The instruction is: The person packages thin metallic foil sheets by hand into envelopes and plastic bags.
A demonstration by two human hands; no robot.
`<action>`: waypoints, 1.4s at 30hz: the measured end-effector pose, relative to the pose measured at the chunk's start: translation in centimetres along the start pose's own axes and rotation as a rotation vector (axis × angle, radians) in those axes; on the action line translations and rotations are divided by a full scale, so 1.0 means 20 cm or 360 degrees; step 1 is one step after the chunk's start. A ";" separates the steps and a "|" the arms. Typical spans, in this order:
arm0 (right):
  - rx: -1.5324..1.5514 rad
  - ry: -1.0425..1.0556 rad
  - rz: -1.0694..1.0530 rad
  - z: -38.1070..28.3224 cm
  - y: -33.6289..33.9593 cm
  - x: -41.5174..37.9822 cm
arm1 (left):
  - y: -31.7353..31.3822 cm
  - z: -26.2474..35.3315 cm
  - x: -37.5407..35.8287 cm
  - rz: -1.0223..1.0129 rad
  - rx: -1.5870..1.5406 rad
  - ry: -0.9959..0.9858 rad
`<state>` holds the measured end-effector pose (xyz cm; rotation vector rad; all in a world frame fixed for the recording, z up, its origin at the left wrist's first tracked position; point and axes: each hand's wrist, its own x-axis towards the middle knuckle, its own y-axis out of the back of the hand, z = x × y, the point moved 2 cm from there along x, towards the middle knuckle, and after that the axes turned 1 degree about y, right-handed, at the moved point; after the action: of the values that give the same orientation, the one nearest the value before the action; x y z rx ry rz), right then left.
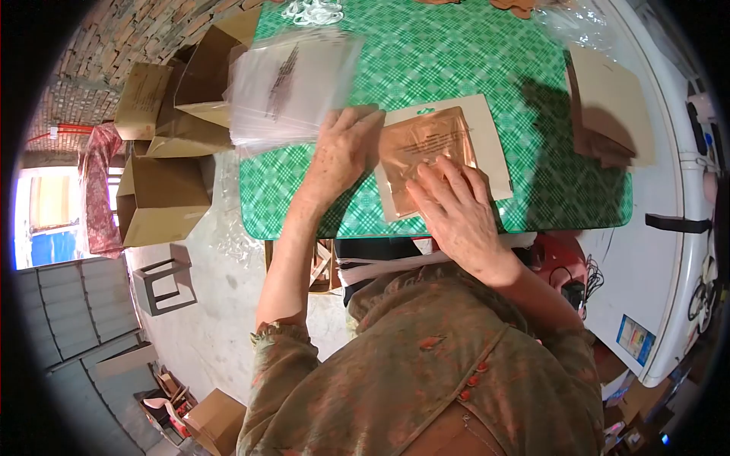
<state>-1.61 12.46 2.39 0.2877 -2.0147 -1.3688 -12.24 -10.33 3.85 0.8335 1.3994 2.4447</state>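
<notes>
A brown item in a clear plastic bag [433, 133] lies on a beige card [492, 144] at the near part of the table. My right hand [460, 216] rests on the bag's lower part, its fingers spread. Beside the card's left edge, my left hand [344, 152] is closed with fingers curled; what they pinch, if anything, is hidden. Just beyond that hand is a fanned stack of clear plastic bags [293, 87] with dark print, at the table's left side.
A green checked cloth [426, 61] covers the table. Beige cards with brown pieces [612, 106] lie at the right edge, near crumpled clear plastic [578, 26]. Open cardboard boxes [167, 194] stand at the left. A grey stool [166, 281] is on the floor.
</notes>
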 end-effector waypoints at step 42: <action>0.0209 -0.0123 -0.0059 0.06 -0.03 -0.05 | -0.30 0.35 0.17 -0.0422 -0.0402 -0.0286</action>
<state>-1.70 13.54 1.16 0.3372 -2.1778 -1.2899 -11.64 -0.52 2.89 0.7353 1.0377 2.2224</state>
